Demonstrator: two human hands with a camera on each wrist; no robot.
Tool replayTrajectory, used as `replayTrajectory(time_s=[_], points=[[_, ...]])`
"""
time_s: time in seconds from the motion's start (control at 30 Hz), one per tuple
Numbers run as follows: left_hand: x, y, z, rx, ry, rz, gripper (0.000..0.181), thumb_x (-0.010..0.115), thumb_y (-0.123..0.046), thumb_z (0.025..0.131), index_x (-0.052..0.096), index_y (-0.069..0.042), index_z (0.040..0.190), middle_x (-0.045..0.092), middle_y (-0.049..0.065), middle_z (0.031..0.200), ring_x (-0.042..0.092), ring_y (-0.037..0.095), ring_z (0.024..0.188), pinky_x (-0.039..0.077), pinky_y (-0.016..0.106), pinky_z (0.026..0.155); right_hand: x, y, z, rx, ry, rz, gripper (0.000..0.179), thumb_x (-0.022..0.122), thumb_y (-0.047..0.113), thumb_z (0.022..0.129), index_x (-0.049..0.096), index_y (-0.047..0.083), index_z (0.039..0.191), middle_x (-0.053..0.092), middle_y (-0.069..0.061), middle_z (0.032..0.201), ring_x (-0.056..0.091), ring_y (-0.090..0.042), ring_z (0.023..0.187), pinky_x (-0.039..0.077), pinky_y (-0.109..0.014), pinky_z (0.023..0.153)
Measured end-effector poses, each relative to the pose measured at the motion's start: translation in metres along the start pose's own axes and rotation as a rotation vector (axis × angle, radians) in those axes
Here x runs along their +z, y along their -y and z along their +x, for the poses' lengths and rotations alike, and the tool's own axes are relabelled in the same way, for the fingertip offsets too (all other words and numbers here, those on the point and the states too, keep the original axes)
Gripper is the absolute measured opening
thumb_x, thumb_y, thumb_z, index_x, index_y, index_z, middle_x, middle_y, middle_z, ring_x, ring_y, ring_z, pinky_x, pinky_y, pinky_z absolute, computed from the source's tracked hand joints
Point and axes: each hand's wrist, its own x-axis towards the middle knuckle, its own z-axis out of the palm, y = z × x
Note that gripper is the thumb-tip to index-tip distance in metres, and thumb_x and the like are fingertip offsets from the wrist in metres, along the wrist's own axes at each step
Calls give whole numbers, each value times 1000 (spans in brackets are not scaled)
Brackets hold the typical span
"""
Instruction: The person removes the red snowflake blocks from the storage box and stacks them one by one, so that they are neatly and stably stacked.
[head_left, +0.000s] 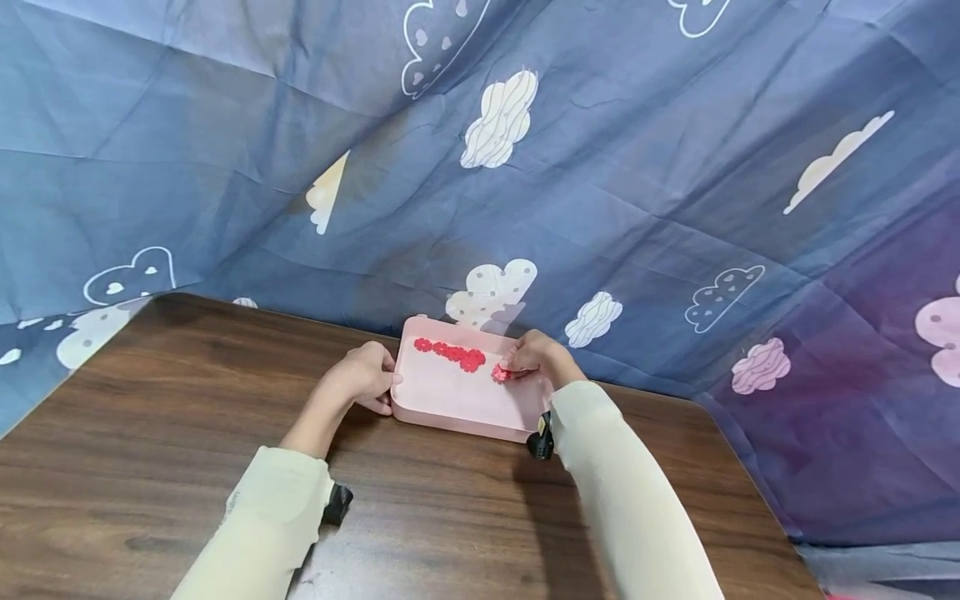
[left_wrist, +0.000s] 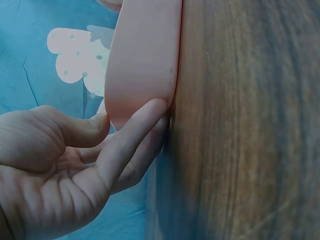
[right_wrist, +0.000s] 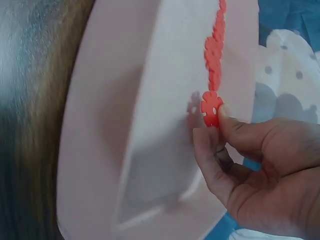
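Note:
A shallow pink tray (head_left: 457, 396) stands on the table, with several red flower-shaped plastic pieces (head_left: 453, 352) in a row along its far side. My left hand (head_left: 367, 377) holds the tray's left end; in the left wrist view the thumb is at the rim and the fingers lie against the outer wall (left_wrist: 142, 65). Over the right part of the tray, my right hand (head_left: 534, 354) pinches one red notched flower piece (right_wrist: 211, 109) between thumb and fingers. That piece is just past the row's near end in the right wrist view, and its shadow falls on the tray floor.
The tray sits near the back edge of a dark brown wooden table (head_left: 420, 508). Right behind it hangs a blue cloth (head_left: 360, 275) with cloud prints, which continues around the right side. A small black device (head_left: 540, 439) is worn at the right wrist.

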Motion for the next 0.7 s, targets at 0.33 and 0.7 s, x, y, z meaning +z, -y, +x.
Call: replayTrajectory(time_s=[0.33,0.7], points=[[-2,2,-1,11,11,-6,29,56,3,108,53,17,134,59,20,94,66,18,69,71,29,67,-29,-11,-16,25,-11,88,6,61,-9,99,64,-7,104,63,-4,75,65,-12,68,72,-32,82],[-2,2,-3,28,32,-26,31,53,5,108,50,19,136,60,21,95,66,18,71,71,28,68,-61,-39,-33,57,-47,79,7,60,-5,105,66,-7,108,65,-1,75,63,-9,69,71,-26,74]])
